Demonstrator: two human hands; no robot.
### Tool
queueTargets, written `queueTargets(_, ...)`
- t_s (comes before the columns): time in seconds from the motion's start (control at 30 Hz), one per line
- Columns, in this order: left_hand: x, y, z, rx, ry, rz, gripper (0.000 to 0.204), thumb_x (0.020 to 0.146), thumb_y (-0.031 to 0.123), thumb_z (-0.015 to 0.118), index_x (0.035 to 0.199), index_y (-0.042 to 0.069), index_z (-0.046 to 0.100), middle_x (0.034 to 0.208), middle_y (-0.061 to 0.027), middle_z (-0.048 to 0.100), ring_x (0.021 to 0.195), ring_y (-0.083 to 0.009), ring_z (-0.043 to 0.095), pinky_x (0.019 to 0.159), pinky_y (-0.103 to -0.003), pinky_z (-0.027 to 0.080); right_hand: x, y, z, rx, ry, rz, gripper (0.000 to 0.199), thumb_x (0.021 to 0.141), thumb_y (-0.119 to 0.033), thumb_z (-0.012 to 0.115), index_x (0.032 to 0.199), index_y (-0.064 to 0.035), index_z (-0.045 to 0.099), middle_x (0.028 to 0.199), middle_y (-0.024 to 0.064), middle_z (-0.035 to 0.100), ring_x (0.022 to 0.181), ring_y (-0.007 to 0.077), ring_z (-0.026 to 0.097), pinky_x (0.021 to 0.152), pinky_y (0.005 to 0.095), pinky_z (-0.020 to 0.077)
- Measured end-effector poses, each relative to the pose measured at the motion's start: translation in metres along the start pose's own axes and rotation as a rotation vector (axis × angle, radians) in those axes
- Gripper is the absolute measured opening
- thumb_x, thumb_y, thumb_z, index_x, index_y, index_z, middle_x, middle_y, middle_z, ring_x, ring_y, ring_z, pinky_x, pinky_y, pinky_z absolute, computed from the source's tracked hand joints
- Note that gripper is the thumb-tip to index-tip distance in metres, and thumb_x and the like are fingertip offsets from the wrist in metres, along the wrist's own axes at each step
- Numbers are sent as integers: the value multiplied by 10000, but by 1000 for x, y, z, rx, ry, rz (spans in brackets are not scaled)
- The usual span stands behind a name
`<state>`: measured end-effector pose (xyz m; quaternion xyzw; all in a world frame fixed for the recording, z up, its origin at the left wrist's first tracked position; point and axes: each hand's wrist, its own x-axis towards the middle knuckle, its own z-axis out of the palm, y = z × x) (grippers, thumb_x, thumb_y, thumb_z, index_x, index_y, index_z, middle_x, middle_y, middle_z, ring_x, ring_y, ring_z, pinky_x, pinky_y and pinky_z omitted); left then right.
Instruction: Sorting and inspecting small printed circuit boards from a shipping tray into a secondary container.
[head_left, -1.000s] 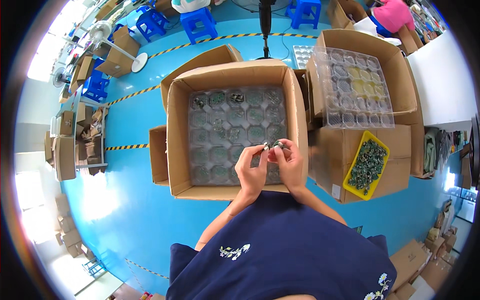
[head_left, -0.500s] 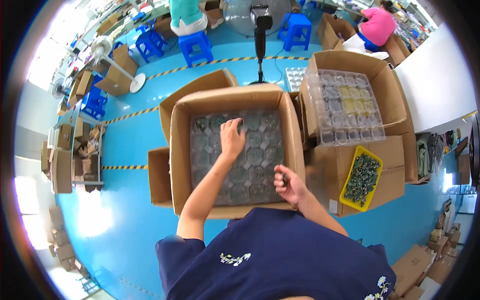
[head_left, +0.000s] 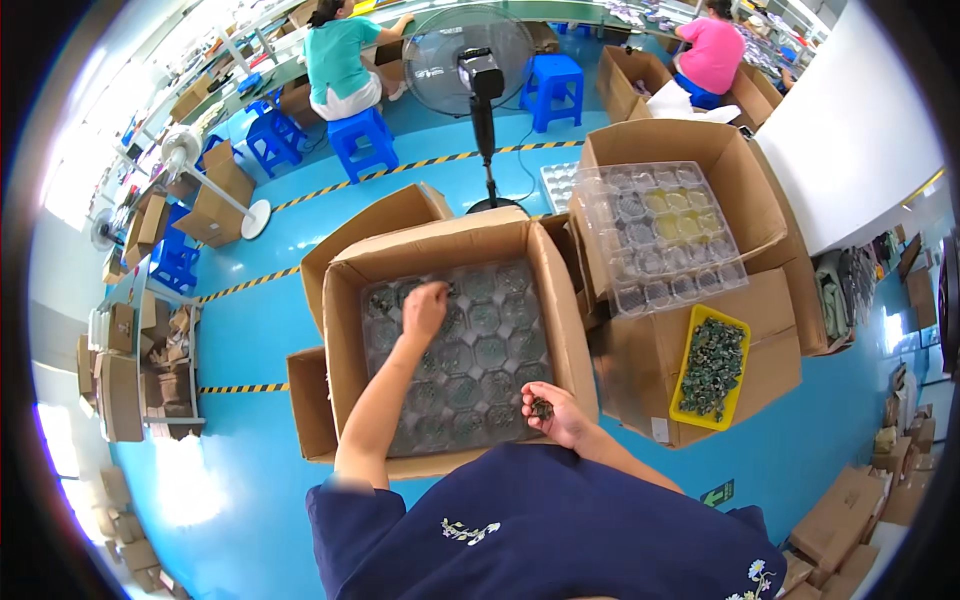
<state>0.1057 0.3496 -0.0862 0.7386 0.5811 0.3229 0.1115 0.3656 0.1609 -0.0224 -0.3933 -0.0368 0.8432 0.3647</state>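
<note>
An open cardboard box (head_left: pixel 345 330) stands in front of me. Inside lies a clear plastic tray (head_left: pixel 497 352) with rows of rounded cells, many with small dark green parts in them. My left hand (head_left: pixel 425 312) is over the tray's far left part, its fingers drawn together downward; what they pinch, if anything, is hidden. At the box's near right, my right hand (head_left: pixel 558 414) is palm up, with curled fingers round several small green parts (head_left: pixel 542 408). They look like little circuit-board pieces.
To the right, a yellow tray (head_left: pixel 712 368) heaped with green parts rests on a closed carton (head_left: pixel 640 375). Clear empty-looking trays (head_left: pixel 660 230) lean on another open box (head_left: pixel 740 180). Beyond are a black fan (head_left: pixel 482 90), blue stools (head_left: pixel 552 88) and two seated people.
The view has tilted, so the box sits lower in it. My left hand has gone from spread fingers to a closed, downward grip. My right hand still holds the parts, palm turned further up.
</note>
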Motion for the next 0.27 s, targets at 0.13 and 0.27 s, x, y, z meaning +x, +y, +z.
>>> queueTargets(0.13,-10,31,2,-93,31,-106,146,842,67,550,946,68,653,880,-185,649,837,-375,613,720,-428,488,18,-8,-2,34,13,-17,142,938,-186,504,945,-67,582,756,1,573,683,118,566,545,247,458)
queueTargets(0.27,-4,-40,34,-343,-9,-657,287,832,184,588,1105,113,644,994,-216,646,922,-296,647,840,-428,472,36,-4,5,-32,43,95,137,928,-191,528,961,-75,592,778,3,585,689,131,570,557,258,464)
